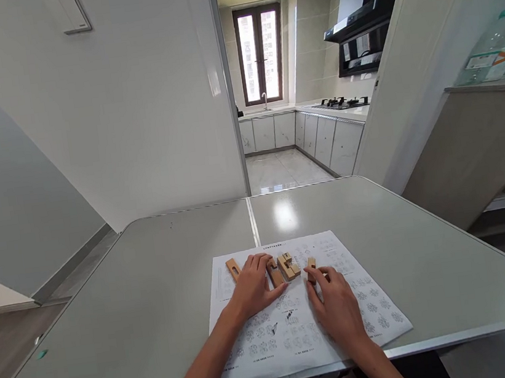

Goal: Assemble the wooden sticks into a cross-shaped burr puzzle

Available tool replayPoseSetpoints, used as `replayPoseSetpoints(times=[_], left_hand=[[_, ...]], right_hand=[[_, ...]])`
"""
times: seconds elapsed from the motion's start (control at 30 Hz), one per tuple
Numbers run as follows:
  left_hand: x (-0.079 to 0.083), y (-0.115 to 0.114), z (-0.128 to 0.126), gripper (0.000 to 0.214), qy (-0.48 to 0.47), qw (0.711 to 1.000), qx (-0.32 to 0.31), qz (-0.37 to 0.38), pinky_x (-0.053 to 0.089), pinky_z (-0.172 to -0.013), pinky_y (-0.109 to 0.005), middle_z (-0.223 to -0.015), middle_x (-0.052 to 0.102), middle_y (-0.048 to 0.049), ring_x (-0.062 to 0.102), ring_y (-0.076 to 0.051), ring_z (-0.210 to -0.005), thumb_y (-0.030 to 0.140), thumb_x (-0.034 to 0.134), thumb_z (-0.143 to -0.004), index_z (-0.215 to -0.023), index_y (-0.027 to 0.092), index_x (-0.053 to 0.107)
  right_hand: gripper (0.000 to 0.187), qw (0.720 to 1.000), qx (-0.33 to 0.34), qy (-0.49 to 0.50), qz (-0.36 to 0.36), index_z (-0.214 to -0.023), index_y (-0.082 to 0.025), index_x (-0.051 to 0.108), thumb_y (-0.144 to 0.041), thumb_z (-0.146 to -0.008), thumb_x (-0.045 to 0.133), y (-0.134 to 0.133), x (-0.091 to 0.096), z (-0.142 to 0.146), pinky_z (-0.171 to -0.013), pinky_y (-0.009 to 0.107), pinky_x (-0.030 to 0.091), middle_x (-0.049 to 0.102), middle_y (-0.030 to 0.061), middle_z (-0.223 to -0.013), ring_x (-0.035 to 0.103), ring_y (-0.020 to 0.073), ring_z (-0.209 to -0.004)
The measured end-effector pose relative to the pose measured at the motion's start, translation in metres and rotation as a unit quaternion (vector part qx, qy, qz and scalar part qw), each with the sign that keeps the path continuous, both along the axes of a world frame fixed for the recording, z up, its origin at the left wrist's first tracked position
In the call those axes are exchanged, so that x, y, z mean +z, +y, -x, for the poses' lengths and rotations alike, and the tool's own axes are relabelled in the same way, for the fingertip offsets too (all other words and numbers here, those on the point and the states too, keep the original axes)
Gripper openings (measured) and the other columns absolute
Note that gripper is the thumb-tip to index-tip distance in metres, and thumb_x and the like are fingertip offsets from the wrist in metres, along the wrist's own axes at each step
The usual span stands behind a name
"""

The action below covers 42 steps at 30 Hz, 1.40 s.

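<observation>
My left hand (253,289) rests over the paper sheet, its thumb and fingers closed around a notched brown wooden puzzle piece (274,275). Just right of that piece lies a lighter wooden puzzle piece (287,266) with stepped notches and a dark mark on top. A slotted wooden piece (233,269) sits at the left, partly behind my left hand. In my right hand (336,303), a small wooden block (311,264) is pinched between thumb and fingers near the sheet; its lower part is hidden by the fingertips.
Under the pieces is a white sheet (302,356) printed with rows of small diagrams. The grey-green table (155,301) has a seam down its middle and a metal edge. A small green item (42,353) lies at the left edge. Water bottles (490,52) stand on a shelf at right.
</observation>
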<state>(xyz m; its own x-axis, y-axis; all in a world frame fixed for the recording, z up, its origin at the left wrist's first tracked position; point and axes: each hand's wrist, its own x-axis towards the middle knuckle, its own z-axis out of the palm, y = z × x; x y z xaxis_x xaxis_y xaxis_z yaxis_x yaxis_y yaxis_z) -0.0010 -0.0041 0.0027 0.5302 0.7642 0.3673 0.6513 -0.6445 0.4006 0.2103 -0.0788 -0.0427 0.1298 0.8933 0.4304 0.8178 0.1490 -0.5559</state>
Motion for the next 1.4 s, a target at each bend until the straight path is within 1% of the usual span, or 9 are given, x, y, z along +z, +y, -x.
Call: replayPoseSetpoints(times=[0.17,0.27,0.57,0.73,0.9,1.07,1.2,1.27,1.4], left_hand=[[0.0,0.0,0.0,0.055,0.001,1.0,0.002,-0.001,0.053,-0.097,-0.05,-0.126,0.061,-0.0095,0.058,-0.033,-0.116,0.043,0.079,-0.084,-0.128,0.026,0.05],[0.0,0.0,0.0,0.054,0.002,1.0,-0.004,-0.001,0.053,-0.097,-0.05,-0.127,0.061,-0.0101,0.057,-0.033,-0.118,0.043,0.078,-0.084,-0.127,0.025,0.051],[-0.003,0.001,0.001,0.057,-0.001,1.0,-0.01,-0.004,0.053,-0.098,-0.051,-0.128,0.061,-0.0111,0.058,-0.033,-0.119,0.049,0.075,-0.086,-0.132,0.025,0.05],[-0.003,0.001,0.0,0.057,-0.002,1.0,-0.004,-0.005,0.053,-0.097,-0.05,-0.128,0.062,-0.0102,0.057,-0.032,-0.119,0.048,0.076,-0.086,-0.131,0.025,0.05],[0.0,-0.003,-0.003,0.057,-0.004,1.0,-0.019,0.007,0.051,-0.099,-0.05,-0.127,0.062,-0.0097,0.057,-0.032,-0.117,0.045,0.078,-0.084,-0.129,0.024,0.05],[0.001,-0.004,-0.007,0.06,-0.02,0.999,-0.033,0.021,0.052,-0.097,-0.049,-0.125,0.062,-0.0099,0.057,-0.032,-0.114,0.045,0.079,-0.083,-0.13,0.024,0.048],[0.0,-0.007,-0.01,0.061,-0.033,0.998,-0.041,0.032,0.052,-0.099,-0.05,-0.126,0.062,-0.0092,0.058,-0.032,-0.115,0.047,0.079,-0.084,-0.132,0.025,0.048],[-0.001,-0.008,-0.01,0.065,-0.041,0.997,-0.05,0.043,0.051,-0.101,-0.05,-0.129,0.06,-0.01,0.057,-0.032,-0.119,0.047,0.08,-0.083,-0.135,0.026,0.047],[-0.001,-0.009,-0.006,0.085,-0.045,0.994,-0.074,0.074,0.049,-0.105,-0.053,-0.135,0.056,-0.013,0.055,-0.035,-0.125,0.049,0.084,-0.079,-0.146,0.026,0.038]], right_hand=[[0.048,0.999,0.048,0.005,0.001,-0.147,-0.025,0.049,-0.03,-0.1,0.048,0.0,-0.001,0.0,-0.102,0.053,0.048,0.059,0.0123,-0.14,0.053,0.0333,-0.127],[0.052,0.997,0.069,0.024,0.009,-0.15,-0.025,0.044,-0.03,-0.099,0.047,0.0,-0.002,0.0,-0.108,0.053,0.046,0.056,0.0111,-0.146,0.049,0.0309,-0.135],[0.052,0.997,0.063,0.01,0.051,-0.152,-0.023,0.043,-0.03,-0.1,0.041,-0.001,-0.003,0.0,-0.113,0.051,0.041,0.053,0.0089,-0.153,0.045,0.0284,-0.142],[0.055,0.995,0.071,0.01,0.071,-0.153,-0.024,0.041,-0.032,-0.099,0.044,0.0,-0.002,0.0,-0.113,0.051,0.04,0.051,0.0074,-0.155,0.042,0.0283,-0.145],[0.06,0.994,0.078,-0.003,0.073,-0.157,-0.02,0.034,-0.035,-0.1,0.044,0.0,-0.004,-0.001,-0.113,0.052,0.04,0.049,0.0094,-0.157,0.038,0.0281,-0.149],[0.054,0.994,0.081,0.006,0.072,-0.155,-0.018,0.038,-0.032,-0.103,0.039,0.001,-0.004,-0.002,-0.114,0.049,0.04,0.05,0.0108,-0.156,0.037,0.0264,-0.15],[0.051,0.995,0.075,0.023,0.064,-0.154,-0.018,0.039,-0.029,-0.103,0.036,0.001,-0.004,-0.002,-0.114,0.049,0.04,0.051,0.0114,-0.155,0.041,0.0257,-0.147],[0.052,0.995,0.069,0.032,0.063,-0.153,-0.019,0.038,-0.029,-0.103,0.036,0.001,-0.004,-0.002,-0.114,0.051,0.04,0.051,0.0113,-0.155,0.044,0.0261,-0.146],[0.052,0.994,0.057,0.061,0.064,-0.153,-0.023,0.039,-0.03,-0.101,0.04,0.0,-0.007,-0.003,-0.113,0.054,0.042,0.053,0.0095,-0.153,0.047,0.0284,-0.142]])
